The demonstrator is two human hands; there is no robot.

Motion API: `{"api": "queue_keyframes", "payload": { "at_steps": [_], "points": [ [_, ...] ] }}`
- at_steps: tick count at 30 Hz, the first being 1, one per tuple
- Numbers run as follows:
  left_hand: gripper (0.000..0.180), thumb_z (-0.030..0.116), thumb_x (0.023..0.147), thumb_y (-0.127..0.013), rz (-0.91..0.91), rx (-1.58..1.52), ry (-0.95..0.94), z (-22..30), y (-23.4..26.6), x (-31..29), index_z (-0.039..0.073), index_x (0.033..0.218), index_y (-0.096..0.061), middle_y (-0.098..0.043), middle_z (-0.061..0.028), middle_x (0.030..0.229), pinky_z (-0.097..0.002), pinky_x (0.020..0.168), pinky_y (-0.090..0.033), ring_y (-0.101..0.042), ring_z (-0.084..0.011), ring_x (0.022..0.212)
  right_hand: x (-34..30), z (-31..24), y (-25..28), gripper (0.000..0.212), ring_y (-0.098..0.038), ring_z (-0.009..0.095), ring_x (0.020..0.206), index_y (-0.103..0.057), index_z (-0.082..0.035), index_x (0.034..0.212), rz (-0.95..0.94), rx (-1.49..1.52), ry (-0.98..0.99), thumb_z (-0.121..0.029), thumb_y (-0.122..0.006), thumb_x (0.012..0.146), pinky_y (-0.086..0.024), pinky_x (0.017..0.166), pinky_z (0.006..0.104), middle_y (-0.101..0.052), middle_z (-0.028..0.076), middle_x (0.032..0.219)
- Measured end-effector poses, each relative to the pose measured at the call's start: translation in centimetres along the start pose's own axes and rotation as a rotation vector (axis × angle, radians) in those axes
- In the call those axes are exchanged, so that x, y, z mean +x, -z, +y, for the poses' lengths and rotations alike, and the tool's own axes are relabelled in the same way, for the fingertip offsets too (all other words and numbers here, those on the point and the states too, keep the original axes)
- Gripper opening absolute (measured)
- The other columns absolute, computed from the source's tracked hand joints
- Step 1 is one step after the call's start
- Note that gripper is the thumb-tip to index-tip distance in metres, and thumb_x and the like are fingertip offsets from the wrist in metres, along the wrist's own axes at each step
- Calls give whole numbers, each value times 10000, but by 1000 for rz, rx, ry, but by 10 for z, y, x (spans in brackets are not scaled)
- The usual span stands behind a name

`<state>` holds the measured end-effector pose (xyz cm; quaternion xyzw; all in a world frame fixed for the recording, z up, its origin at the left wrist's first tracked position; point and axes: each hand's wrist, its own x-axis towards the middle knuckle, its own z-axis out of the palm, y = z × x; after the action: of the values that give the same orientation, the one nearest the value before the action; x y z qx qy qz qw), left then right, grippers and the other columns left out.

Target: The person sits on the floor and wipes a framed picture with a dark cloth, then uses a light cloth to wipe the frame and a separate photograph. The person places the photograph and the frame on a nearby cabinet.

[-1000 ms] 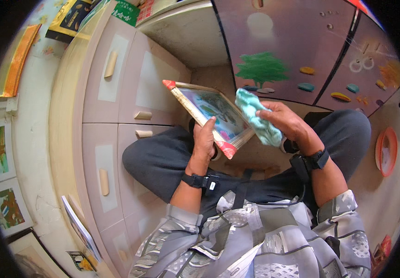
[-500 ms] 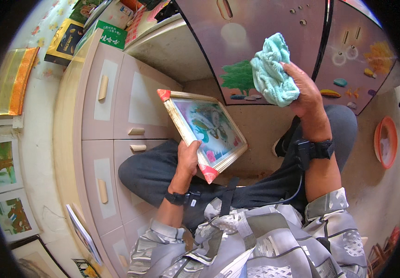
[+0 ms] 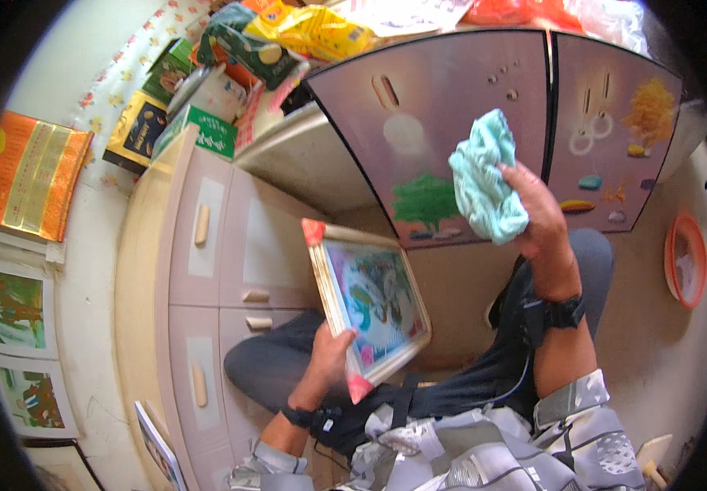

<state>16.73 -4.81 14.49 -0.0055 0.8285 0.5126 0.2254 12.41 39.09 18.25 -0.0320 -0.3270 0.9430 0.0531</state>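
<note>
My left hand [image 3: 330, 357] grips a picture frame [image 3: 375, 299] by its left side, low down near a corner. The frame has a pale gold moulding, red pieces on the two left corners and a blue-green picture under a glossy front. It is held tilted above my lap, between my knees. My right hand [image 3: 540, 214] is raised to the right of the frame, apart from it, closed on a crumpled light-teal cloth [image 3: 488, 182]. Most of the right fingers are hidden behind the cloth.
On the left stands a beige cabinet [image 3: 272, 237] with boxes on top, including a green box [image 3: 206, 131]. Ahead are painted purple panels [image 3: 468, 90]. An orange-rimmed basin [image 3: 686, 262] sits on the floor at right. Pictures [image 3: 16, 309] hang on the left wall.
My view has tilted upward, so the whole scene sits lower and more of the items beyond the panels show. Both hands keep their hold on the frame and the cloth.
</note>
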Motion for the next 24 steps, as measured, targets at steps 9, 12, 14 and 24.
{"api": "queue_keyframes", "payload": {
  "at_steps": [9, 12, 14, 24],
  "points": [
    [311, 174, 949, -663, -159, 29, -14, 4, -13, 7, -31, 1183, -675, -720, -91, 1026, -386, 876, -556, -669, -196, 952, -1, 10, -5, 338, -753, 171, 1017, -608, -20, 1409, 30, 23, -26, -187, -590, 1115, -641, 891, 354, -746, 87, 1223],
    [308, 188, 964, -677, -271, 125, -84, 16, -12, 29, -18, 1193, -669, -710, -77, 1023, -376, 879, -555, -661, -191, 952, 0, 10, -2, 331, -751, 167, 1015, -611, -26, 1406, 44, 38, -34, -180, -594, 1113, -632, 892, 338, -747, 76, 1224],
    [291, 183, 971, -693, -321, 257, -84, 26, -9, 49, -9, 1189, -679, -699, -44, 1034, -349, 873, -552, -643, -156, 958, 0, 10, -1, 332, -750, 164, 1017, -609, -30, 1411, 27, 54, -44, -178, -593, 1114, -629, 893, 338, -748, 70, 1224],
    [431, 119, 954, -760, -718, 293, -95, 98, -8, 169, -12, 1350, -653, -684, 12, 1079, -328, 889, -553, -638, -124, 983, 0, 8, -7, 328, -745, 162, 1053, -598, -30, 1425, 71, 67, -84, -163, -562, 1127, -619, 922, 341, -741, 70, 1237]
  ]
}}
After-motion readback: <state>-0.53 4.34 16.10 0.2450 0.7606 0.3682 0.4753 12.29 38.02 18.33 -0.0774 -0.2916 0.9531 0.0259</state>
